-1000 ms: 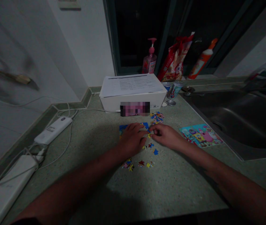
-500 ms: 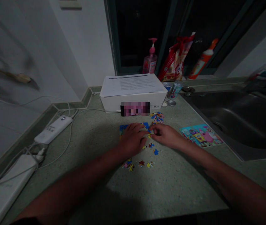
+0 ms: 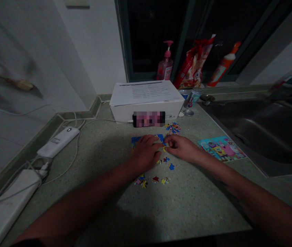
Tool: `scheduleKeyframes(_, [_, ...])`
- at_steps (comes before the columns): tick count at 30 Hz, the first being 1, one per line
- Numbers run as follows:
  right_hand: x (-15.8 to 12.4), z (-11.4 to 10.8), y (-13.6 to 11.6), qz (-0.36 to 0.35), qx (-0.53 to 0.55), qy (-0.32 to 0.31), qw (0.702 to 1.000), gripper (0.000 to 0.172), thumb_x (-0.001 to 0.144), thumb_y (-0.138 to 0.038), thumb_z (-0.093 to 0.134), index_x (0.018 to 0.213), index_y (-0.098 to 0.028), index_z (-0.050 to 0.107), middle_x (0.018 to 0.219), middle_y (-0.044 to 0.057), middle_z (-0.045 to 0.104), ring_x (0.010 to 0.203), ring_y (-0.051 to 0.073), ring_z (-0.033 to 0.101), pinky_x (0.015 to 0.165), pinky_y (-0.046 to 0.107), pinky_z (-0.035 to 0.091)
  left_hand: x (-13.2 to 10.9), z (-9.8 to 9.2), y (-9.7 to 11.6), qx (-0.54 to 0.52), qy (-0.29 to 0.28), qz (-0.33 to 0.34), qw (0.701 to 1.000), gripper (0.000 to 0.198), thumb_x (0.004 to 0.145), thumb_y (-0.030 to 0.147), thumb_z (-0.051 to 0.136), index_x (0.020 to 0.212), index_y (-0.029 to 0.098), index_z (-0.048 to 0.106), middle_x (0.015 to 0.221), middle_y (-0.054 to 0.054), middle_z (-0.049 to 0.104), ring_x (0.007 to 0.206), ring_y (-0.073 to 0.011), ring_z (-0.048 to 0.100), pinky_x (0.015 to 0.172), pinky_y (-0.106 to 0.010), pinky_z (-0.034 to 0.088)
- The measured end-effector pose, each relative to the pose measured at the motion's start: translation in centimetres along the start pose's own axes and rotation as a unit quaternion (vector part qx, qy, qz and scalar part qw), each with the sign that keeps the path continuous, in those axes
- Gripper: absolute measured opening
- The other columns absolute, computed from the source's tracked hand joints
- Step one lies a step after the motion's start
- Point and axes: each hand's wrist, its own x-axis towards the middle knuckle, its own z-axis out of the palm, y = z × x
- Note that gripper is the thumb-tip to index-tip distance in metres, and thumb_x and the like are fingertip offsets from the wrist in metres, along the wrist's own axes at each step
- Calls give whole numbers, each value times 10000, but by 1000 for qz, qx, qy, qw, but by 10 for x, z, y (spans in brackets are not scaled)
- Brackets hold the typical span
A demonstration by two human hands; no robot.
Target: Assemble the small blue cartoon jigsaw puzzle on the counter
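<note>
A partly assembled jigsaw puzzle [image 3: 135, 139], mostly blue where it shows, lies on the counter. My left hand [image 3: 146, 152] rests flat over it with the fingers stretched out, covering most of it. At the puzzle's right edge, my right hand [image 3: 179, 146] has thumb and forefinger bent around a small blue and yellow puzzle piece [image 3: 164, 144], which the fingertips partly hide. Loose pieces lie nearer to me: a blue piece [image 3: 171, 166], a dark red piece [image 3: 155, 179] and a small cluster [image 3: 141, 180]. Behind my right hand is a heap of pieces [image 3: 173, 128].
A colourful picture card [image 3: 222, 148] lies beside the sink [image 3: 254, 173]. A phone [image 3: 149, 119] leans on a white box [image 3: 125, 111], its cable running left to a power bank [image 3: 58, 142] and power strip [image 3: 14, 195]. A can [image 3: 192, 98] stands right of the box.
Both hands stay in almost the same place and pose. The view has shifted very slightly; otherwise nothing visibly moves.
</note>
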Motion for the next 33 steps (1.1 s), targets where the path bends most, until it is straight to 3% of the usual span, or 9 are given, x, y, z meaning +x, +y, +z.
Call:
scheduleKeyframes(8, [0,1,-2,-3,-19,6,1000,230,839,-282,667,1044,-201,732,859,48,710,715,204,637,683,336,472,-1,-1,0,6,21,36,999,308,993,201,671,1278,237,784,1395,-106,699,1356,-310,575,1195,-549,461])
scheduleKeyframes(13, [-1,1,-2,-1,-17,10,1000,230,826,-278,662,1035,-211,731,864,43,715,718,201,636,689,333,471,-1,-2,1,28,28,100,994,193,1028,231,647,1048,251,838,1312,-82,729,1266,-298,611,1175,-538,463])
scheduleKeyframes(16, [-1,2,-2,0,-10,14,1000,231,824,-290,658,1031,-211,727,861,50,717,726,209,643,693,339,478,-2,-2,1,29,21,118,992,166,1021,250,676,1051,261,839,1303,-76,727,1239,-294,615,1150,-531,480])
scheduleKeyframes(33, [-1,2,-1,-8,-12,26,1000,229,885,-299,627,1062,-217,748,867,59,737,743,212,659,703,342,486,0,-4,4,31,-18,76,996,218,1042,238,642,1140,284,831,1305,-66,722,1252,-294,600,1174,-553,447])
